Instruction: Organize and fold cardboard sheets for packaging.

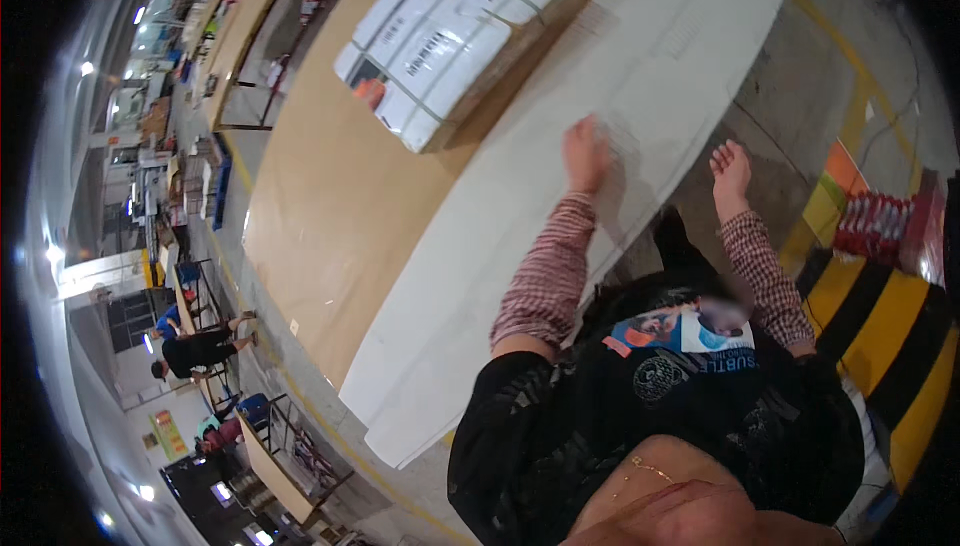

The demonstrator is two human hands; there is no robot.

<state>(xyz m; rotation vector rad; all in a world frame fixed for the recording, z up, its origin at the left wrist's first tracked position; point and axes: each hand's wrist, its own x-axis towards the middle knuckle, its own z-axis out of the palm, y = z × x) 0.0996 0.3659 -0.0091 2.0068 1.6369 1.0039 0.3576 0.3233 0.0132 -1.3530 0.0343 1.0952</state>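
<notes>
My left hand (587, 154) is over a long white sheet (480, 216) that lies along the near side of the brown tabletop (330, 216). Motion smears its fingers, and whether it touches the sheet is unclear. Just past the sheet's edge, above the floor, my right hand (732, 174) hangs with loosely bent fingers and nothing seen in them. Farther back on the table sits a strapped bundle (455, 46), white with orange and dark print, apparently in clear plastic. Both my forearms wear checked red-and-white sleeves.
To my right stand a yellow-and-black striped surface (880, 336) and a pile of red plastic-wrapped packages (875, 226). At the far left, a person in black (200, 351) is near other work tables (270, 466). Yellow lines mark the grey floor.
</notes>
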